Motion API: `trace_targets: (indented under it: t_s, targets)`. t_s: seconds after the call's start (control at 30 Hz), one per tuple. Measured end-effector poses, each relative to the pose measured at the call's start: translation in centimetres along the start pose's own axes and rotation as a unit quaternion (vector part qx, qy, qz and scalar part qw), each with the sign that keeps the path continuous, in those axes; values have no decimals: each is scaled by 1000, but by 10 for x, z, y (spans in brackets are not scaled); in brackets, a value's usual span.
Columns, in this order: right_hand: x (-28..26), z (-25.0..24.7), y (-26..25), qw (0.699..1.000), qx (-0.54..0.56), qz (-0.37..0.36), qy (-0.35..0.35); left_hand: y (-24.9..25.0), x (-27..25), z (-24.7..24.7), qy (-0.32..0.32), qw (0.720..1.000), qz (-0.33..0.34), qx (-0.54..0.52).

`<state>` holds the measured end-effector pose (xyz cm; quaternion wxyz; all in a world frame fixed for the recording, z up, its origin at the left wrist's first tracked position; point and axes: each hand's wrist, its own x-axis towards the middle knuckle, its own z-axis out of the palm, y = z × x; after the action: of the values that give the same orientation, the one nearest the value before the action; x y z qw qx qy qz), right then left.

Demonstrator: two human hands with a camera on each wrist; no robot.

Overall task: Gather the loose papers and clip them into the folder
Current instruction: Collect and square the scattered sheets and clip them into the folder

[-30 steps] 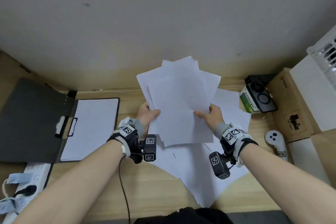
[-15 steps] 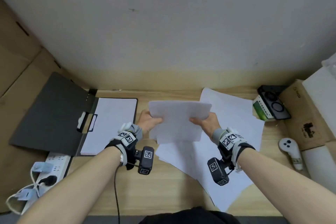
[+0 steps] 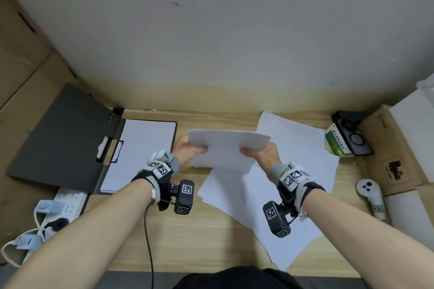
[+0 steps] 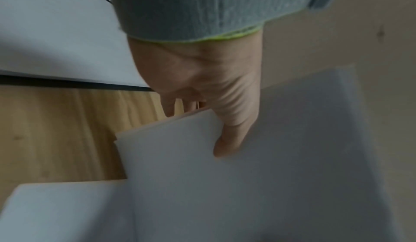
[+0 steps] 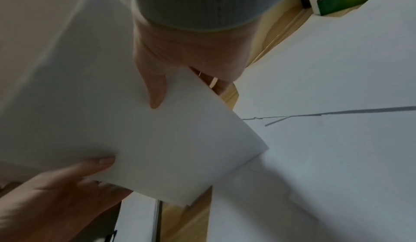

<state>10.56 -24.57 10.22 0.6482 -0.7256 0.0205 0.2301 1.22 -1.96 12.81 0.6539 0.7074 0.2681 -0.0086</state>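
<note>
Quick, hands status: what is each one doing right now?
Left hand: grips the left edge of the paper stack.
Right hand: grips the stack's right edge.

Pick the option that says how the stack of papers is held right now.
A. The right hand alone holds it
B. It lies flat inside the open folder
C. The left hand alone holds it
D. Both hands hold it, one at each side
D: the left hand and right hand each grip a side of the stack of papers, held above the desk.
</note>
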Motion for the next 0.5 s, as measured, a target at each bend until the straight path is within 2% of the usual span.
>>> trace_targets:
  t_s: [0.23,0.37,0.5]
  targets:
    - [10,8,-15,998,59,17,-24,-3,8,10,69,995,-45,-48]
    - [6,7,19,996,13,57,-64,-28,0,19,75,992,-95,26]
    - [11,7,34,997,-1,51,-66,-34,3,23,118,984,-121,50]
